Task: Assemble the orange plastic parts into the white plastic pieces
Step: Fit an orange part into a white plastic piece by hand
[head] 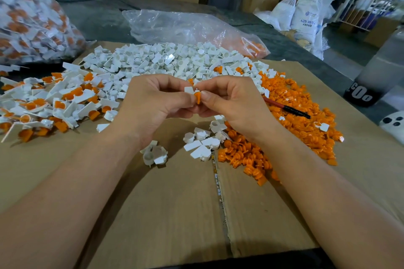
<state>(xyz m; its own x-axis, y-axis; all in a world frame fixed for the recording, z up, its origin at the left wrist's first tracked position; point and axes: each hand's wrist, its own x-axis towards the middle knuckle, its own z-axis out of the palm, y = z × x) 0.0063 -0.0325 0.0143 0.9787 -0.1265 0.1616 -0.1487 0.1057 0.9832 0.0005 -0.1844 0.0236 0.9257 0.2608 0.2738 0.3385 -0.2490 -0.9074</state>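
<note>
My left hand [153, 102] and my right hand [231, 102] meet above the cardboard, fingertips together. Between them sit a small white plastic piece [189, 90] and an orange plastic part [197, 97]; the left fingers pinch the white piece, the right thumb and finger pinch the orange part, which touches the white piece. A heap of loose white pieces [166, 61] lies behind the hands. Loose orange parts [295, 116] spread to the right. Joined white-and-orange pieces [54, 102] pile up on the left.
A cardboard sheet [175, 203] covers the table. A red-and-black pen [286, 108] lies on the orange parts. A clear bag [185, 26] sits behind the heap, a filled bag of joined pieces [28, 17] at far left. A few white pieces [201, 142] lie near my wrists.
</note>
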